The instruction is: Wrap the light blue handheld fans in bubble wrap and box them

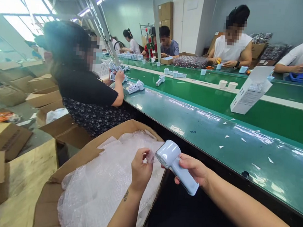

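My right hand (pixel 193 169) grips the handle of a light-blue handheld device (pixel 168 153), which has a short drum-shaped head and a straight handle. The device is tilted, its head up and to the left, above the edge of a carton. Close to that head, my left hand (pixel 142 167) pinches a small piece of clear plastic (pixel 151 157). I cannot tell whether this plastic is joined to the device or is a bag. Below both hands, a large open carton (pixel 47 198) holds a heap of clear plastic bags (pixel 103 182).
A green work line (pixel 194 92) runs along the front, with paper scraps on its near side. On it stand an open white box (pixel 251 90), two white cups (pixel 227 85) and several light-blue devices. A co-worker (pixel 83 85) sits at left; others sit opposite. Cartons (pixel 13 139) crowd the left floor.
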The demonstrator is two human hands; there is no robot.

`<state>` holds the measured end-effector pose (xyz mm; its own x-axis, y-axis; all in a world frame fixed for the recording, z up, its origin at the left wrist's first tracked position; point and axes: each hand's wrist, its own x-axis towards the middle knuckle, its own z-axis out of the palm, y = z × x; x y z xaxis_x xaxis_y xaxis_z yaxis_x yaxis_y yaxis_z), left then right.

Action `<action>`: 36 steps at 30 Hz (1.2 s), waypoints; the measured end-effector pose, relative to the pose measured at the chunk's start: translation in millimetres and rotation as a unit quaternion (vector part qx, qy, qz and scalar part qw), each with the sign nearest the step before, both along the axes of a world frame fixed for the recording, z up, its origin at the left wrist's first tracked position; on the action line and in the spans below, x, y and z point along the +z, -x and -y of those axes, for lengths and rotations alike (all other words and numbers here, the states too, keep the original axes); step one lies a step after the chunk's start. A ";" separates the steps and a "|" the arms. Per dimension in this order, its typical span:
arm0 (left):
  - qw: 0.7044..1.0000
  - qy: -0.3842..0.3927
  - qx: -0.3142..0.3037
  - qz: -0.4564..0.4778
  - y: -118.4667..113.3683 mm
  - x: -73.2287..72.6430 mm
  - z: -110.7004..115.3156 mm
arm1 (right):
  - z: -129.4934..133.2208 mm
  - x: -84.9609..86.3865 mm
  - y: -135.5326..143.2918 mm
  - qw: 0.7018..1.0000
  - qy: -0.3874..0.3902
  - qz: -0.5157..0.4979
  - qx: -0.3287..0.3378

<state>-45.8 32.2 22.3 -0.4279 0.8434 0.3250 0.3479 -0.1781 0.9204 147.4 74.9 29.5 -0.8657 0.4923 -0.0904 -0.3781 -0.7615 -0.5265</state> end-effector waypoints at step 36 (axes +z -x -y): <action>0.964 -0.052 -0.208 -0.155 -97.2 64.7 -42.3 | 12.5 33.7 -104.3 0.931 -0.221 0.214 -0.195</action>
